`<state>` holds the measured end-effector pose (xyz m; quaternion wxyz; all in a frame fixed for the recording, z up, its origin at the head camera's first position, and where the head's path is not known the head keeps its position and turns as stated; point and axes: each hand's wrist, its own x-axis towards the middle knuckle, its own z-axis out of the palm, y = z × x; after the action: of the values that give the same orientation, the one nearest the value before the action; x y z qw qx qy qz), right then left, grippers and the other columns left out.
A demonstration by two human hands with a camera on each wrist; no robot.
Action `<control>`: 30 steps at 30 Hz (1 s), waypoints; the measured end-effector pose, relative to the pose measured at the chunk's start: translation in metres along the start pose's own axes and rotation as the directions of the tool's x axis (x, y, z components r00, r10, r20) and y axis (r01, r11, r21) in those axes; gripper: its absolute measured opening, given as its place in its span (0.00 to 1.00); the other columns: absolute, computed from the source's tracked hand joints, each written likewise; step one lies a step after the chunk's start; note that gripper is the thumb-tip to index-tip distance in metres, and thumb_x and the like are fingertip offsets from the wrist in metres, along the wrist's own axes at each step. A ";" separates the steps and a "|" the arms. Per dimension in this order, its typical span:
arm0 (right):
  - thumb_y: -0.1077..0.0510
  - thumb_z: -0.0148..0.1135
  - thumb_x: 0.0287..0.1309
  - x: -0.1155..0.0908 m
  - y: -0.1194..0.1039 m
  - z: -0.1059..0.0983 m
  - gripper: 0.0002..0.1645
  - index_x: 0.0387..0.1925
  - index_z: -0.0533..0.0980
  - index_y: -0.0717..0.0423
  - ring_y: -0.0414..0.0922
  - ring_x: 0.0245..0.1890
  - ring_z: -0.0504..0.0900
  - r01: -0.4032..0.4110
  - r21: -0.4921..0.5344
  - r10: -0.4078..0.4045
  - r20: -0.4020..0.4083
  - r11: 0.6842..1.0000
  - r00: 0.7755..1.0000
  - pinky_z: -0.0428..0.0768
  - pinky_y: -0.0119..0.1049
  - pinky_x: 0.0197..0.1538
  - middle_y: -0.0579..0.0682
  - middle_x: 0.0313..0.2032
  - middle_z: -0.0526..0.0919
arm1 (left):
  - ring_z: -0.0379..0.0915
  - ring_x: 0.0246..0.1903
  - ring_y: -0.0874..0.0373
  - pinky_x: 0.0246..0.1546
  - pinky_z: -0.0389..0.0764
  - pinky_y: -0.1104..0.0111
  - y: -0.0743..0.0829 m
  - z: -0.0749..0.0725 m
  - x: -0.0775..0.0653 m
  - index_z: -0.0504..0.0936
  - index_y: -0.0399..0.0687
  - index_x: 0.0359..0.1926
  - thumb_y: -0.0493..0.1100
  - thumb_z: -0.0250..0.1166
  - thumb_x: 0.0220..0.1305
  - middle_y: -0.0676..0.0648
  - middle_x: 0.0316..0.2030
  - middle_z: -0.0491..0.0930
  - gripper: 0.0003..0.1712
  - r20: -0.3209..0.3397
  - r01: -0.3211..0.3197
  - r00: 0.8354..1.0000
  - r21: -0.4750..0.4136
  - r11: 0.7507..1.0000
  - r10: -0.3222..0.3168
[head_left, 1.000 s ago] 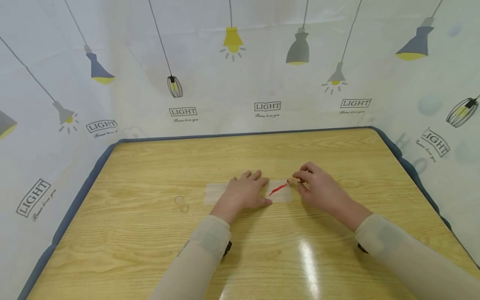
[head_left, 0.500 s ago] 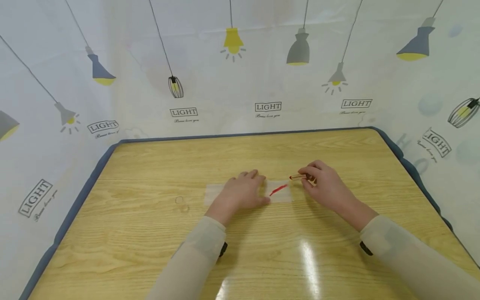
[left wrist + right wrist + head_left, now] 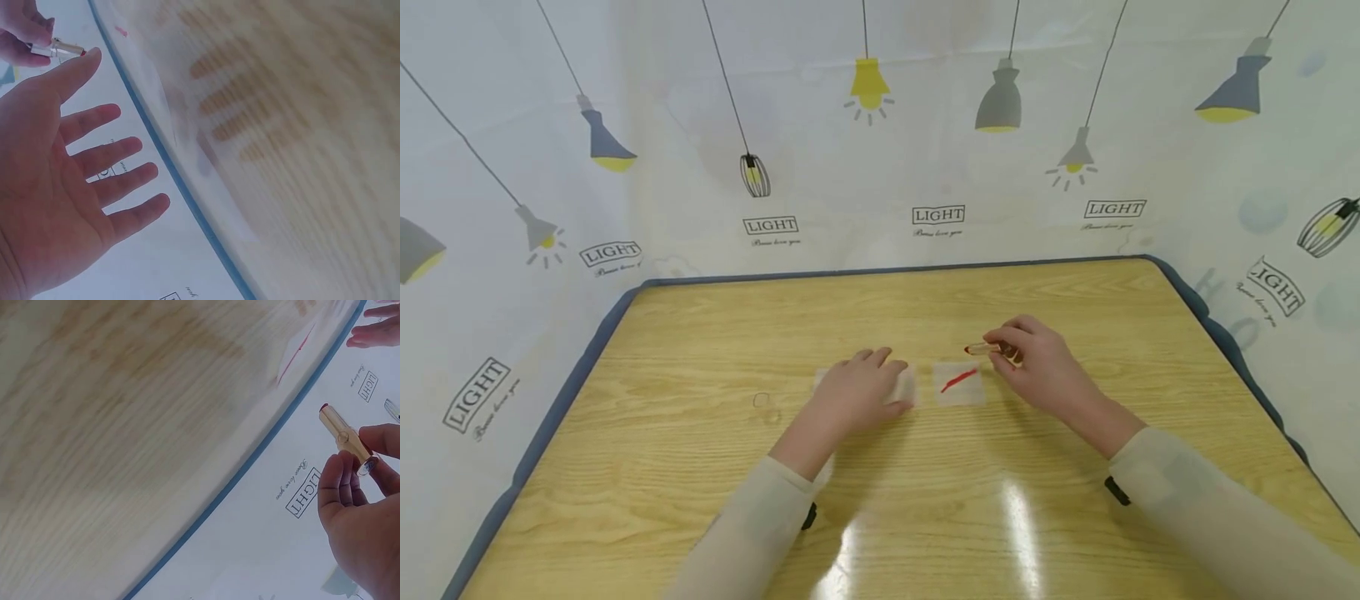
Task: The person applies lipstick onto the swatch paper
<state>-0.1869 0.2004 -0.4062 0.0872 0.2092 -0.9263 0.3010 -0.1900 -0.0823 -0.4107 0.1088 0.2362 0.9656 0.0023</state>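
My right hand (image 3: 1041, 364) pinches a gold-tubed lipstick (image 3: 344, 432) between thumb and fingers, its red tip pointing left. Just below that tip in the head view lies a small white paper sheet (image 3: 950, 398) with a slanted red stroke (image 3: 958, 381) on it. To its left, my left hand (image 3: 853, 390) is raised with fingers spread. Under that hand more thin white paper (image 3: 907, 387) shows, partly hidden, with a narrow strip of table between it and the marked sheet. The left wrist view shows the bare palm, holding nothing.
The glossy wooden table (image 3: 685, 483) reflects the hands and light. A dark blue edging (image 3: 850, 272) runs along its back and sides. White cloth walls with printed lamps (image 3: 868, 79) rise behind it. A faint ring mark (image 3: 762, 400) is on the table at left.
My left hand has lifted and slid left off the papers, baring the gap between them. The right hand first drew the lipstick off the red stroke to the right, then came slightly back left.
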 end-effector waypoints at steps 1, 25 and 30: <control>0.67 0.67 0.68 0.001 -0.002 0.000 0.14 0.54 0.85 0.64 0.50 0.42 0.85 0.001 0.012 -0.001 0.002 1.000 1.000 0.88 0.44 0.44 0.59 0.48 0.82 | 0.63 0.79 0.43 0.74 0.74 0.46 0.001 0.000 -0.004 0.70 0.57 0.79 0.68 0.60 0.77 0.44 0.80 0.65 0.39 -0.002 -0.004 1.000 0.001 1.000 0.004; 0.65 0.70 0.67 0.017 -0.049 0.052 0.12 0.51 0.86 0.61 0.45 0.39 0.84 0.213 -0.006 -0.212 0.061 0.977 0.975 0.87 0.35 0.40 0.55 0.46 0.81 | 0.52 0.84 0.47 0.82 0.57 0.39 0.008 0.040 -0.078 0.62 0.49 0.83 0.77 0.47 0.75 0.42 0.85 0.53 0.51 0.042 -0.197 0.980 0.078 0.977 0.194; 0.65 0.71 0.67 0.017 -0.061 0.065 0.12 0.50 0.86 0.59 0.45 0.37 0.83 0.300 -0.082 -0.292 0.094 0.950 0.952 0.87 0.36 0.39 0.55 0.47 0.81 | 0.54 0.83 0.45 0.81 0.60 0.40 0.007 0.041 -0.079 0.63 0.47 0.83 0.76 0.48 0.76 0.41 0.84 0.55 0.51 0.029 -0.219 0.976 0.089 0.972 0.218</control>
<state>-0.1774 0.1115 -0.4219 0.1037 0.3535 -0.9004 0.2313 -0.1099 -0.1144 -0.4337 0.1058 0.3457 0.9318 -0.0324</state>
